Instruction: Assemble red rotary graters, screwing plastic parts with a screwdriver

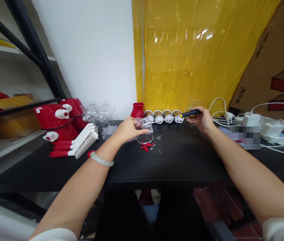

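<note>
My left hand [129,129] is closed on a clear plastic part [147,127], held just above the black table. In my right hand [202,121] is a screwdriver [190,113] with a black and yellow handle, gripped by the handle. Its long shaft points left, and the tip reaches the clear part; whether it sits in a screw is too small to tell. Below the left hand lie a clear round piece [145,138], small red plastic pieces [147,146] and several small pale bits [158,137].
Red housings with white knobs [50,122], white handles [85,140] and clear plastic bowls [99,112] stand at the left. Several white cylinders with brown windings [167,116] line the back beside a red chute [137,109]. White cables and chargers [272,129] crowd the right side.
</note>
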`<state>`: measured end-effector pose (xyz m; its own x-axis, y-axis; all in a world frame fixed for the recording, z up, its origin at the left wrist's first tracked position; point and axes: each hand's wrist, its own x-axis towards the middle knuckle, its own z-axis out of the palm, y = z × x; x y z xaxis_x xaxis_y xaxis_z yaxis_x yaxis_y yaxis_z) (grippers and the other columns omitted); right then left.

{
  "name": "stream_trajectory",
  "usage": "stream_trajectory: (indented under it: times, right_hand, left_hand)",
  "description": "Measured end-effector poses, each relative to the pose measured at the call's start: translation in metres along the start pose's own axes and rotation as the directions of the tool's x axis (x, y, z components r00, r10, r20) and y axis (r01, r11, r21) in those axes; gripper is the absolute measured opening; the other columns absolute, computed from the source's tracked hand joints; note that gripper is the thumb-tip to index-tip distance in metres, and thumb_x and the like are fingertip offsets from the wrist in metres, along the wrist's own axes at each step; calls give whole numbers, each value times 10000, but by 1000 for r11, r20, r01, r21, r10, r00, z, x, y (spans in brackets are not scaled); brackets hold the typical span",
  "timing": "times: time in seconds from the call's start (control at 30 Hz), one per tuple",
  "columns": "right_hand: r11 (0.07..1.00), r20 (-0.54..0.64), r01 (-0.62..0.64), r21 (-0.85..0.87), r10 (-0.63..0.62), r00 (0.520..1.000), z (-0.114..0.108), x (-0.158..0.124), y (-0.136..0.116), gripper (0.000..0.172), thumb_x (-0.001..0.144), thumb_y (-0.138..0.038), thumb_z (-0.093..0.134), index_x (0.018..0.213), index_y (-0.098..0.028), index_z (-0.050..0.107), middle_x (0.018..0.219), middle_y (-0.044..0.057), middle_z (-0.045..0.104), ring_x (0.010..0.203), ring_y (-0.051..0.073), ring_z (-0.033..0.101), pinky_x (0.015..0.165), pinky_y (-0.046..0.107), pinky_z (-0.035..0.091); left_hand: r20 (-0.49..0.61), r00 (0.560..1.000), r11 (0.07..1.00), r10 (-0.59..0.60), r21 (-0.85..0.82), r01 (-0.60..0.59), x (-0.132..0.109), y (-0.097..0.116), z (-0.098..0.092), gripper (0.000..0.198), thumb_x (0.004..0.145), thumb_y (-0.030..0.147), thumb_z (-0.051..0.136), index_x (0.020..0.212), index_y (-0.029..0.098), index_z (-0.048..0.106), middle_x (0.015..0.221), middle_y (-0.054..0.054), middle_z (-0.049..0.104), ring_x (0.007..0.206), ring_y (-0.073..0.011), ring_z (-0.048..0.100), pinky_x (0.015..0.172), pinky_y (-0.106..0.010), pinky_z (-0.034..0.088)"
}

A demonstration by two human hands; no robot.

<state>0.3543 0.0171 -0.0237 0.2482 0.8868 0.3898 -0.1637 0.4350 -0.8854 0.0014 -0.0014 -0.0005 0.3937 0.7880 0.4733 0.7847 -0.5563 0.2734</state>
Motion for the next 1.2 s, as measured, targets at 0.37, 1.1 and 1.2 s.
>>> stream_trajectory:
  times: [0.37,1.1,1.2]
  right_hand:
    - [972,-14,127,-199,-133,991,-2,5,8,425,734,-650,633,719,-238,532,351,-97,354,277,89,377,311,216,350]
    - [989,-24,113,-98,-116,993,0,3,4,445,742,-667,601,761,-239,484,360,-102,362,279,93,374,344,229,402]
    - [997,-40,27,-66,-30,999,-1,2,2,435,824,-652,459,814,-223,528,432,-43,494,345,132,502,376,259,451]
  left_hand:
    - [1,1000,1000,-10,-12,10,0,1,-1,479,656,678,666,640,202,617,750,-63,579,769,-215,560,689,-348,423]
    - [-1,1000,1000,16,-16,-16,0,-2,1,497,668,703,639,639,207,615,762,-67,586,758,-213,562,683,-348,419]
    - [-5,1000,1000,-7,1,7,0,-2,1,505,656,710,645,666,205,626,796,-72,593,770,-218,570,692,-351,426]
